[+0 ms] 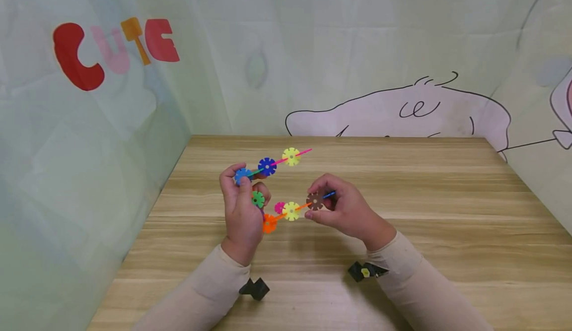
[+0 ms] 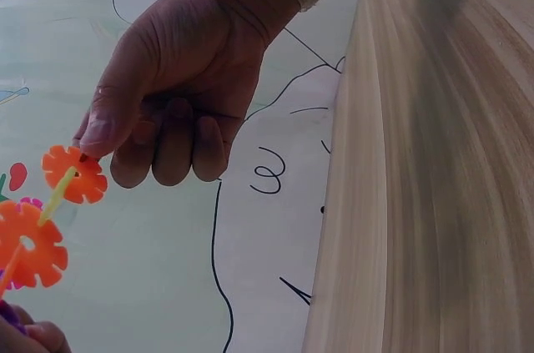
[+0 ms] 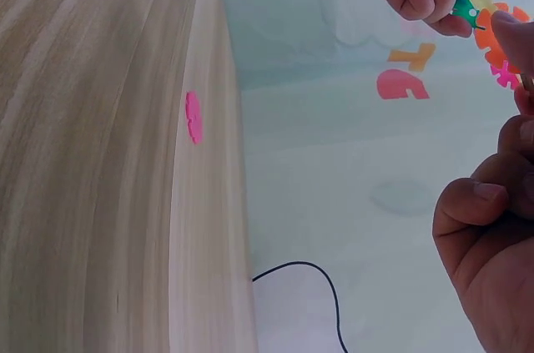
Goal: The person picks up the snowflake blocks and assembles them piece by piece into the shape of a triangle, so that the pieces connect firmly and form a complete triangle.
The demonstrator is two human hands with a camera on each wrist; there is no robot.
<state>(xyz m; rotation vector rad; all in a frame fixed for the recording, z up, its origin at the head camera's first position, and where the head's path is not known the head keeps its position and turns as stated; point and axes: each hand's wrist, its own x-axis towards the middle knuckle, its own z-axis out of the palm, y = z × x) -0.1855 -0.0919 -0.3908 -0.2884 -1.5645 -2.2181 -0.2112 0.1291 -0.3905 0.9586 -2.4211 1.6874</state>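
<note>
My left hand [image 1: 243, 212] grips a chain of interlocking notched plastic discs, its thumb on a light blue disc [image 1: 243, 176]. One end of the chain rises past a dark blue disc [image 1: 267, 166] and a yellow one [image 1: 291, 157]. The lower end runs rightward through an orange disc [image 1: 269, 223] and another yellow disc [image 1: 291, 211] to a brown disc [image 1: 315, 201]. My right hand [image 1: 346, 209] pinches that brown disc between thumb and fingers. Beside it, a blue disc [image 1: 329, 194] shows edge-on among the right fingers; I cannot tell whether it is joined.
A loose pink disc [image 3: 193, 118] lies flat on the wooden table [image 1: 424, 192]. Printed cloth walls [image 1: 250, 63] stand behind and to the left. Small black devices [image 1: 255, 289] are strapped at both wrists.
</note>
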